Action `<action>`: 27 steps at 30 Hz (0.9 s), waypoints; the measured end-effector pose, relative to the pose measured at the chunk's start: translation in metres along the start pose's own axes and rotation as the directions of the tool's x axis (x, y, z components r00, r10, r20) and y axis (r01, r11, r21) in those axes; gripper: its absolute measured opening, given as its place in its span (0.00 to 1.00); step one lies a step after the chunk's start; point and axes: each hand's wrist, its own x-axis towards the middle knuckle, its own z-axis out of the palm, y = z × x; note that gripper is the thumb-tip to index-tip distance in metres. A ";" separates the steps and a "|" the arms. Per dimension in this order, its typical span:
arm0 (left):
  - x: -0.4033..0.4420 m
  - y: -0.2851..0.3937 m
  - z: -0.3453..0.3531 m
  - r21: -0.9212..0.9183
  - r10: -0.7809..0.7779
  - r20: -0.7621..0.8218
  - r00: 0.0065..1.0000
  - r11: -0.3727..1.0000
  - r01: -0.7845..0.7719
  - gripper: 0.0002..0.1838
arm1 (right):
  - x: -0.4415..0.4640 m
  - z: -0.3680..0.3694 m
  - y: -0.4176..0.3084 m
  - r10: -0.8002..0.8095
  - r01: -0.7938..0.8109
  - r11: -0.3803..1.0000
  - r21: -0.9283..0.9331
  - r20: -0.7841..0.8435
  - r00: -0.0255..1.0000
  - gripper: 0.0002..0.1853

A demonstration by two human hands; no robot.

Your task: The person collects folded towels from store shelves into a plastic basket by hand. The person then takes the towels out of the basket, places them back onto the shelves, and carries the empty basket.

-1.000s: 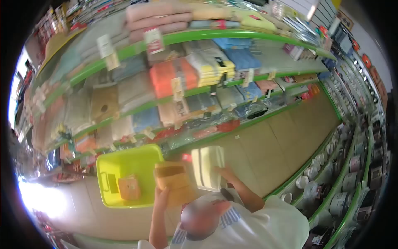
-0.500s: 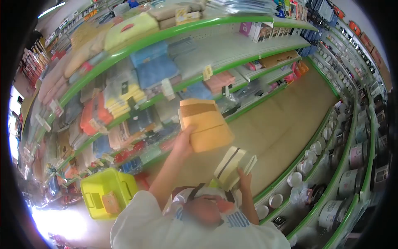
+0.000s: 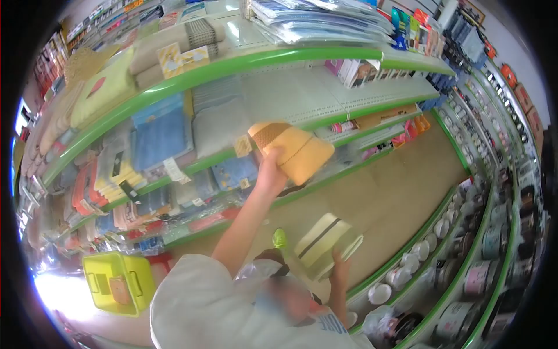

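My left hand (image 3: 271, 173) is closed on one side of a folded orange towel (image 3: 302, 156) with a brown band. It holds the towel out in front of the shelf edge, above the aisle floor. Lower and to the right, my right hand (image 3: 340, 269) grips a folded pale yellow towel (image 3: 325, 241) with a dark stripe, near my body. Some fingers of both hands are hidden by the towels. Nearest the left hand are a price tag (image 3: 243, 146) on the shelf edge and folded blue towels (image 3: 160, 139) farther left.
Green-edged shelving (image 3: 349, 119) with folded towels runs along the left. A yellow-green basket (image 3: 139, 279) with an orange-brown item (image 3: 120, 289) inside stands on the floor at lower left. Shelves with white cups (image 3: 401, 276) and boxed pots (image 3: 456, 320) curve along the right.
My left hand has moved the orange towel up toward the shelf and tilted it. The right hand still holds the pale towel low. The view has turned, shifting shelves and basket leftward.
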 end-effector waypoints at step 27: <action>0.152 -0.023 0.025 0.706 0.320 0.359 0.876 -0.707 -0.031 0.30 | 0.372 0.169 -0.273 0.249 -0.175 0.967 -0.183 0.810 0.531 0.37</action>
